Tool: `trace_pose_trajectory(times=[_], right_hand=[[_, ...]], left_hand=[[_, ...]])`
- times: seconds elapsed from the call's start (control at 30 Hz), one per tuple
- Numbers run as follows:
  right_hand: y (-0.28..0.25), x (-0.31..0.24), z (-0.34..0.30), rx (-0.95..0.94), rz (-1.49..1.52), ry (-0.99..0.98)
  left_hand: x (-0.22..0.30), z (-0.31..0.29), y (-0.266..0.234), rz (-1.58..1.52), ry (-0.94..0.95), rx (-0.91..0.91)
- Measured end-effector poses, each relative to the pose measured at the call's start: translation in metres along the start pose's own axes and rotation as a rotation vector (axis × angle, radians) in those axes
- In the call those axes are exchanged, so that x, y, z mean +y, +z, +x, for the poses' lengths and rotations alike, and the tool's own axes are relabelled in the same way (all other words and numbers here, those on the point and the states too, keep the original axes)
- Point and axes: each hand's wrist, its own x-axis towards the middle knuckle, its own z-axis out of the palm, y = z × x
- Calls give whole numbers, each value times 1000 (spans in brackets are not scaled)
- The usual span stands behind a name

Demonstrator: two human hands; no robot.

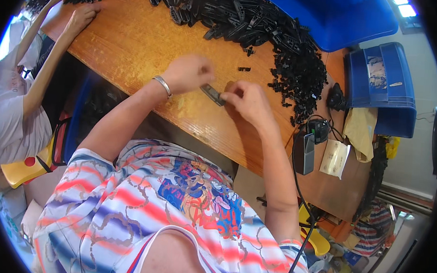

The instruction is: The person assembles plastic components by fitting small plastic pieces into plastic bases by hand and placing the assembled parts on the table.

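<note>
In the head view, a slim, dark, oblong piece [213,95], hard and smooth-looking, slants above the near part of the table, between the two hands. The right hand [251,104] has thumb and fingers clamped on its lower end. The left hand [188,74] is at its upper end, blurred, its fingers curled in; I can't tell whether they grip it. A shiny metal bracelet [162,86] rings that wrist.

The wooden table [134,50] is orange-brown, grainy and worn to paler, scuffed patches. Beyond it on the right there's a pale wall [424,160].

Long, glossy black pieces [238,13] lie jumbled along the far side, running into a heap of small, crumbly-looking black parts [299,67] on the right. One small toothed part [244,69] sits apart from the heap. A blue plastic bin [340,24] crowds the far corner, with a second blue bin [381,90] beyond the right edge. A grey boxy device [304,154] stands beside a pale packet [334,158], and a black cable [296,184] hangs across the table's near edge. On the left, a co-worker's hand [81,19] rests on the tabletop.
</note>
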Motion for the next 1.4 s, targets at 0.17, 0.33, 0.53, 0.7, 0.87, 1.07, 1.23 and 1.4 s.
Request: trace_pose_trajectory(times=[0.17,0.33,0.53,0.7,0.87,1.07,1.23,1.4], right_hand=[[-7,28,27,506,-205,-129],[2,37,47,410,-408,-101],[16,29,36,451,-153,-246],[27,17,28,498,63,-341],[35,14,24,578,120,-337],[36,19,24,584,67,-375],[33,25,23,578,15,-392],[31,25,23,555,30,-366]], left_hand=[[-24,51,-1,70,-132,632],[-31,73,3,258,-206,563],[-18,30,5,144,-230,495],[-10,5,17,103,-148,465],[-5,4,30,10,-59,411],[3,13,35,-15,30,322],[1,16,32,-67,68,288],[-3,18,33,-51,84,319]])
